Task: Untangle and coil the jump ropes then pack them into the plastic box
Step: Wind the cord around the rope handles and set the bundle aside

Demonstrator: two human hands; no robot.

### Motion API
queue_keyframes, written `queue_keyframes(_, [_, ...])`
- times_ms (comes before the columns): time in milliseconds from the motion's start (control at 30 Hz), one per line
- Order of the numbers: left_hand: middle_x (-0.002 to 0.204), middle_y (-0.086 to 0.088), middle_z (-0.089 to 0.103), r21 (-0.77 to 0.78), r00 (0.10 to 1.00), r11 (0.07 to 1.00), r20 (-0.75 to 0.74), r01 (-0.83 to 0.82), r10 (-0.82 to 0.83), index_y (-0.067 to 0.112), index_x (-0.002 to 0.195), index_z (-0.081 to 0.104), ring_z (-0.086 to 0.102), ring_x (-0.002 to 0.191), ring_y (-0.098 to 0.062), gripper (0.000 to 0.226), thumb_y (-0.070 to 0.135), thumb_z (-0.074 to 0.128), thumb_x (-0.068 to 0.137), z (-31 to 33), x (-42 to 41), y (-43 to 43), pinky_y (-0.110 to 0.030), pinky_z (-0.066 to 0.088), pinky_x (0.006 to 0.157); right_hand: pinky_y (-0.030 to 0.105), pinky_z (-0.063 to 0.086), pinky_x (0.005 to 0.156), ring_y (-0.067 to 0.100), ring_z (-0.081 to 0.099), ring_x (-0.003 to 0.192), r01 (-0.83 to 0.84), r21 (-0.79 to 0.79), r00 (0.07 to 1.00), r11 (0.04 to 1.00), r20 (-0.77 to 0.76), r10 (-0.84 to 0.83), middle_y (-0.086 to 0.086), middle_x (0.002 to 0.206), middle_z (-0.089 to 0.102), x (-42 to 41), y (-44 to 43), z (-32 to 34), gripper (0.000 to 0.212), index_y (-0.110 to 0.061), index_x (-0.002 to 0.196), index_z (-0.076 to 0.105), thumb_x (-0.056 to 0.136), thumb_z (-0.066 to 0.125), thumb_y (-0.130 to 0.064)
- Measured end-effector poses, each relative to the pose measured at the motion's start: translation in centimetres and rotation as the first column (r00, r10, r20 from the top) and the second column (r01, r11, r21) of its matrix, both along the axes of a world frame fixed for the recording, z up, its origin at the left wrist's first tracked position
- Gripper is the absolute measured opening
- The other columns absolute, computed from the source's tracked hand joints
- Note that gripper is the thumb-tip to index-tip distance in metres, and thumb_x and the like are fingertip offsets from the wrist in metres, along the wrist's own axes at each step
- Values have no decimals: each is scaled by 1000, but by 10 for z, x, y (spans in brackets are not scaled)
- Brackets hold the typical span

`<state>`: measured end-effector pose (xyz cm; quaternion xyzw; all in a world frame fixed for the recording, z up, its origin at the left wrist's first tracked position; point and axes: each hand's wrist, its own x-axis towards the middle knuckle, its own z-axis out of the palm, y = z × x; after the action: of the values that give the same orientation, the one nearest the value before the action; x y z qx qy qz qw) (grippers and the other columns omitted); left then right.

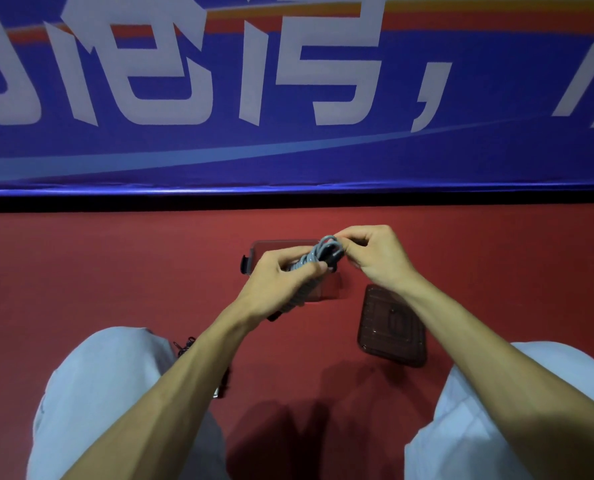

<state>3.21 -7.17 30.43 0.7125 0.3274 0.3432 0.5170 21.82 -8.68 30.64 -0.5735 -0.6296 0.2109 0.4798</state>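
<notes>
- Two hands hold one grey rope (pixel 326 252), bundled in coils, in the air above the box (pixel 266 247).
- The left hand (pixel 281 282) is curled round the middle of the bundle. The right hand (pixel 375 258) pinches the looped end with its fingertips.
- The hands hide most of the box. It is clear and hard to tell from the red floor (pixel 115 271). A dark latch (pixel 245 265) shows on its left side.
- The left palm covers part of the bundle. A dark end sticks out under that wrist, possibly a handle.
- The bundle's long axis is slanted, with the loops far and right and the dark end near and left.
- The lid (pixel 392 330) lies flat on the floor near the box, partly under the right forearm.
- A second, dark rope (pixel 184 344) lies by the left knee, mostly hidden by the left forearm.
</notes>
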Motion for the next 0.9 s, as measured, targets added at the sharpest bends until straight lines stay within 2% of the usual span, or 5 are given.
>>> queue_keyframes(133, [69, 18, 68, -21, 991, 996, 97, -89, 91, 28, 92, 72, 58, 64, 3, 19, 15, 59, 95, 3, 1, 0, -15, 45, 61, 11, 31, 47, 0, 38, 44, -103, 14, 993, 995, -59, 104, -7, 54, 53, -6, -3, 0, 14, -16, 94, 71, 95, 58, -11])
queue_keyframes(333, [80, 21, 72, -121, 975, 982, 147, -148, 165, 29, 107, 70, 65, 73, 7, 18, 23, 56, 97, 4, 1, 0, -19, 50, 68, 20, 42, 55, 9, 51, 52, -145, -56, 988, 988, 50, 148, 1, 68, 60, -13, -3, -6, 23, -26, 105, 69, 98, 52, -13])
queue_keyframes(567, [80, 5, 73, -304, 957, 950, 247, -71, 151, 32, 116, 70, 66, 62, -13, 25, 24, 60, 95, 11, -1, 0, -32, 57, 55, 22, 45, 66, 1, 59, 59, -61, 62, 989, 996, 140, 52, 0, 67, 67, -16, -15, 4, 29, -25, 124, 61, 101, 43, -30])
queue_keyframes(700, [74, -3, 67, -351, 963, 936, 248, -13, 106, 29, 116, 71, 60, 54, -19, 24, 31, 60, 95, 14, -5, 2, -30, 52, 48, 29, 50, 65, 20, 62, 66, -177, 145, 984, 973, 58, 170, 4, 84, 69, -12, -18, 5, 38, -28, 132, 52, 97, 44, -42])
queue_keyframes(900, [72, -2, 67, -406, 952, 909, 303, 89, 42, 27, 120, 68, 60, 53, -23, 27, 33, 59, 95, 10, -7, 3, -31, 54, 48, 20, 46, 62, 8, 54, 62, -126, 282, 990, 951, 99, 102, 0, 80, 61, -9, -15, 11, 38, -21, 128, 59, 94, 54, -6])
